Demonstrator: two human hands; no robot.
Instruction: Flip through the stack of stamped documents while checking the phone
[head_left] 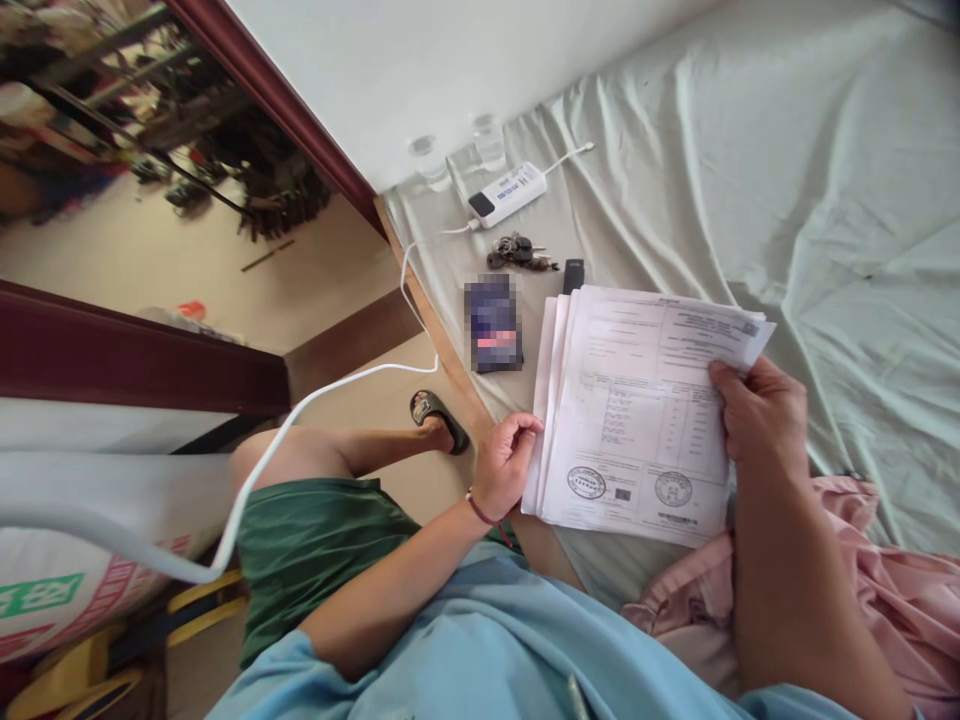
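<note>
A stack of printed papers (637, 400) lies across my lap side of the covered surface, with text, a table and two round stamps on the top sheet. My right hand (765, 415) grips its right edge, the thumb on top and the other fingers underneath. At the left edge, my left hand (506, 465) has its fingers curled against the sheets; its fingertips are partly hidden. Several sheets fan out slightly along that side. A phone-like object (493, 325) with a blurred-out face lies left of the stack. Just above the papers sits a small black object (574, 275).
A bunch of keys (517, 252) and a white power bank (506, 195) with a white cable (330, 375) lie on the pale green cloth (825, 180). Two clear cups (489, 142) stand by the wall. Pink cloth (900, 600) is bunched at lower right.
</note>
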